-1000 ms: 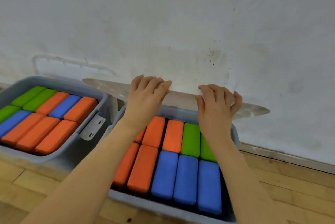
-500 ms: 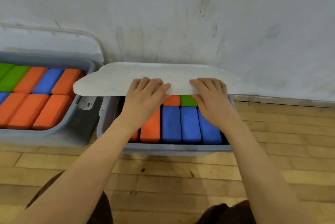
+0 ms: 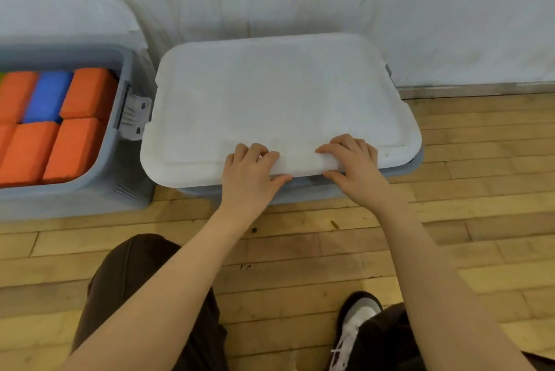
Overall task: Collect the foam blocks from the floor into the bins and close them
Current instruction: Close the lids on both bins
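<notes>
Lid on the right bin, both hands at its near edge

The lid (image 3: 279, 106) covers the bin (image 3: 402, 165) beside the wall, its long side running left to right. Left hand (image 3: 250, 174) and right hand (image 3: 353, 165) both pinch its near edge.

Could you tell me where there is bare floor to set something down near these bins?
Bare wooden floor lies right of the closed bin, along the wall. The gap between that bin and the open bin is crowded by a latch.
</notes>
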Motion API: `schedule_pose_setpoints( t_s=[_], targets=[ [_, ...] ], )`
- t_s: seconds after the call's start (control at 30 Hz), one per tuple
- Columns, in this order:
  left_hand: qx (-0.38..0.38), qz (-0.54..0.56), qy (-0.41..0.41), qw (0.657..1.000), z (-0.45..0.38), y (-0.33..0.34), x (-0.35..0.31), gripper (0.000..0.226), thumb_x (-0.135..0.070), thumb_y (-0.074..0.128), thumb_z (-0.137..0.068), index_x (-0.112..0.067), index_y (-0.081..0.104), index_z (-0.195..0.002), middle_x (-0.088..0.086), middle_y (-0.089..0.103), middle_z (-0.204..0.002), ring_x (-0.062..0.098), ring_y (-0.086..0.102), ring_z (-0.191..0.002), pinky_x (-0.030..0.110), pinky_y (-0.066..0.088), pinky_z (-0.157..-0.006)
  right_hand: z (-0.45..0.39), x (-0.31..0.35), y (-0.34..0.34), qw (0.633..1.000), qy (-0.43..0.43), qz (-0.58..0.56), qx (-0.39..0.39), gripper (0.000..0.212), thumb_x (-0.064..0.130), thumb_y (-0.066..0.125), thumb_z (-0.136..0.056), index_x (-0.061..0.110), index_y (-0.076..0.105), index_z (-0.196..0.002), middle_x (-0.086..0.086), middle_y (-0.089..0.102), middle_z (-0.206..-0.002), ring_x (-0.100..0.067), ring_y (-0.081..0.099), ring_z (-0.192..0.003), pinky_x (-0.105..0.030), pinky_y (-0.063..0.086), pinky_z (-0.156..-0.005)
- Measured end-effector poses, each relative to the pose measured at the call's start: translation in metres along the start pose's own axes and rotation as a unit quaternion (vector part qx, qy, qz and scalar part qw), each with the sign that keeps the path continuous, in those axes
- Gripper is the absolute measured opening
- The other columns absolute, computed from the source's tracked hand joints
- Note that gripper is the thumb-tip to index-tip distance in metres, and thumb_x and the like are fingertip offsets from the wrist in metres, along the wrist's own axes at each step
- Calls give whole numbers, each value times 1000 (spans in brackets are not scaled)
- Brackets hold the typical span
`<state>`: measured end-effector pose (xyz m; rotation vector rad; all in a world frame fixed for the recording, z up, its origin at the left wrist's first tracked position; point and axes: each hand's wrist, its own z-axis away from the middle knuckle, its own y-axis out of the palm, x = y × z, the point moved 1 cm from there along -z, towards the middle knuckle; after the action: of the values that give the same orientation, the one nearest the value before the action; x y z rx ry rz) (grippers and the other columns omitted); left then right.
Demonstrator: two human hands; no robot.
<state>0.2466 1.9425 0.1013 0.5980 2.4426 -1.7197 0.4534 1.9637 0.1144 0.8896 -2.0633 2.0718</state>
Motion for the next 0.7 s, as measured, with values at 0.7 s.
schedule_pose_setpoints(
  t_s=[0.7],
  targets=[
    [109,52,-58,991,7,14,-17,31,-28,76,-73,-11,65,-97,7,63,-102,34,55,-106,43,39,-92,7,-10,-3,994,90,4,61,36,19,64,-83,36,61,-115,15,40,-107,-9,32,-103,-25,14,-91]
  ],
)
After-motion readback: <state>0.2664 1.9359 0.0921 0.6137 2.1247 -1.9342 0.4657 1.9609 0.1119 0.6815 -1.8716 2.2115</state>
